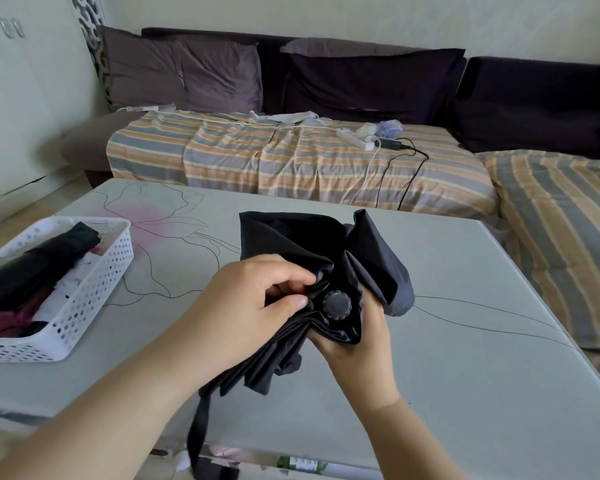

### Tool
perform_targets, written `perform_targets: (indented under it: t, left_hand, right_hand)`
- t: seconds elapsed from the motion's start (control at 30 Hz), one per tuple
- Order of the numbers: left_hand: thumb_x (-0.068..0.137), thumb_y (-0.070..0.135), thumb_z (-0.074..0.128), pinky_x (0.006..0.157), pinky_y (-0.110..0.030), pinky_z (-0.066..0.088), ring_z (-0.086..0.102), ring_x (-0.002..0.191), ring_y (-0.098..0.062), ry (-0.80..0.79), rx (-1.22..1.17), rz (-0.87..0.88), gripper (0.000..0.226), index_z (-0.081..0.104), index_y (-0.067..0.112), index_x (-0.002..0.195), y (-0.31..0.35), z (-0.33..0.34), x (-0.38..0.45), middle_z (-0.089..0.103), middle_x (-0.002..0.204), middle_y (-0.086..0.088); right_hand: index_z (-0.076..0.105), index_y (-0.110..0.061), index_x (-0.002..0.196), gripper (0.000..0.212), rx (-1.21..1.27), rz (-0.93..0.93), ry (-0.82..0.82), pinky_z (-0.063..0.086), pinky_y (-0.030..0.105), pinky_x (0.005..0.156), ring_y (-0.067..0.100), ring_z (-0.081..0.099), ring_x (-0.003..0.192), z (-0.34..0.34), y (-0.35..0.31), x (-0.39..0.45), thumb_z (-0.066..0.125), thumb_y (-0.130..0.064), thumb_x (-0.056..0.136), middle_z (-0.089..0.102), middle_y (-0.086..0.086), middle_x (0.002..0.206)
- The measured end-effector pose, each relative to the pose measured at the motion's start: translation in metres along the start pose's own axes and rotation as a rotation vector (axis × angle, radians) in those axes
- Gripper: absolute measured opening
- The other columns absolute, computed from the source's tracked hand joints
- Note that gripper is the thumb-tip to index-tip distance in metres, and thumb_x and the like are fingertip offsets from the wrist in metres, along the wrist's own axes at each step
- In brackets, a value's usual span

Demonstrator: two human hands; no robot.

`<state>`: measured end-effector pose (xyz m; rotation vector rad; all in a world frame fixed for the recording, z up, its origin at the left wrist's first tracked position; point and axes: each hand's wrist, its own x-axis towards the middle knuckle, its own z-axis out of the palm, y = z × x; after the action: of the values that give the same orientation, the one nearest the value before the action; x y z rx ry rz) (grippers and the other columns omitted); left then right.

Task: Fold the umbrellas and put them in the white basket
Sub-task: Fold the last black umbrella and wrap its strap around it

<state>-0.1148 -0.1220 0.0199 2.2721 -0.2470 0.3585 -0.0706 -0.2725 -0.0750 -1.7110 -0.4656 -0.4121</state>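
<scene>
Nearest, left hand (pixel 257 299) over the grey table (pixel 465 323), thumb and curled fingers pinching a fold of the black umbrella (pixel 312 271) beside its round ribbed cap (pixel 337 304). Right hand (pixel 357 344) cupped under the bundle, fingers curled round the gathered canopy below the cap. Loose panels standing up behind, strap (pixel 198 424) trailing over the near table edge. Left on the table, white basket (pixel 84 306) holding a folded dark umbrella (pixel 39 265). Beyond, striped sheet (pixel 291 161) across a dark sofa (pixel 361 81).
</scene>
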Motion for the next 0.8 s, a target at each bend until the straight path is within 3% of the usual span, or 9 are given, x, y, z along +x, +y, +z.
perform_targets:
  t: [0.13, 0.23, 0.37, 0.5, 0.63, 0.7, 0.8]
  left_hand:
    - [0.083, 0.013, 0.069, 0.078, -0.007, 0.041, 0.058, 0.089, 0.000, 0.000, 0.036, 0.021, 0.021, 0.073, 0.028, 0.098, 0.003, 0.001, 0.001, 0.063, 0.084, 0.015]
    - [0.082, 0.012, 0.070, 0.078, -0.007, 0.040, 0.058, 0.091, 0.000, -0.015, 0.005, 0.029, 0.017, 0.073, 0.028, 0.087, 0.003, 0.003, 0.000, 0.059, 0.094, 0.017]
    - [0.079, 0.015, 0.072, 0.078, -0.005, 0.039, 0.058, 0.092, 0.004, -0.007, -0.005, 0.011, 0.024, 0.067, 0.039, 0.075, 0.004, 0.006, -0.001, 0.061, 0.096, 0.024]
    - [0.080, 0.020, 0.071, 0.076, -0.007, 0.040, 0.060, 0.088, 0.003, -0.022, -0.026, -0.013, 0.018, 0.068, 0.036, 0.072, 0.008, 0.008, 0.000, 0.065, 0.088, 0.022]
    - [0.081, 0.023, 0.069, 0.073, -0.011, 0.045, 0.062, 0.081, 0.001, -0.046, -0.056, -0.030, 0.015, 0.069, 0.032, 0.070, 0.017, 0.011, 0.002, 0.066, 0.080, 0.018]
    - [0.084, 0.016, 0.066, 0.072, -0.013, 0.048, 0.065, 0.078, 0.001, -0.074, -0.090, -0.063, 0.018, 0.068, 0.031, 0.073, 0.017, 0.012, 0.000, 0.068, 0.078, 0.017]
    - [0.082, -0.008, 0.050, 0.077, -0.022, 0.053, 0.067, 0.090, -0.002, -0.104, -0.286, -0.131, 0.039, 0.053, 0.031, 0.081, 0.014, 0.011, -0.004, 0.065, 0.089, 0.011]
  right_hand:
    - [0.049, -0.047, 0.118, 0.067, 0.010, -0.027, -0.027, 0.040, 0.010, 0.095, -0.005, 0.051, 0.117, -0.002, -0.009, -0.001, 0.078, -0.058, 0.059, 0.055, -0.021, 0.119]
    - [0.045, -0.052, 0.123, 0.065, -0.065, -0.106, -0.003, 0.036, 0.009, 0.098, -0.004, 0.048, 0.120, -0.004, -0.021, -0.002, 0.069, -0.070, 0.065, 0.050, -0.034, 0.123]
    - [0.050, -0.033, 0.124, 0.059, -0.101, -0.223, 0.008, 0.037, 0.009, 0.096, -0.004, 0.051, 0.116, -0.005, -0.029, 0.000, 0.069, -0.058, 0.073, 0.053, -0.031, 0.120]
    - [0.055, -0.028, 0.119, 0.056, -0.105, -0.266, -0.009, 0.037, 0.011, 0.097, -0.001, 0.051, 0.115, -0.008, -0.028, 0.001, 0.075, -0.048, 0.070, 0.057, -0.021, 0.115]
    - [0.057, -0.029, 0.113, 0.044, -0.120, -0.258, -0.007, 0.039, 0.010, 0.092, -0.002, 0.053, 0.109, -0.003, -0.029, -0.004, 0.073, -0.042, 0.074, 0.059, -0.022, 0.109]
    - [0.059, -0.031, 0.109, 0.035, -0.128, -0.246, 0.043, 0.039, 0.008, 0.089, -0.005, 0.052, 0.106, -0.002, -0.027, -0.004, 0.070, -0.038, 0.076, 0.059, -0.022, 0.105]
    - [0.058, -0.029, 0.109, 0.037, -0.151, -0.267, 0.083, 0.039, 0.008, 0.090, -0.007, 0.052, 0.106, -0.004, -0.023, -0.003, 0.070, -0.039, 0.076, 0.057, -0.024, 0.106]
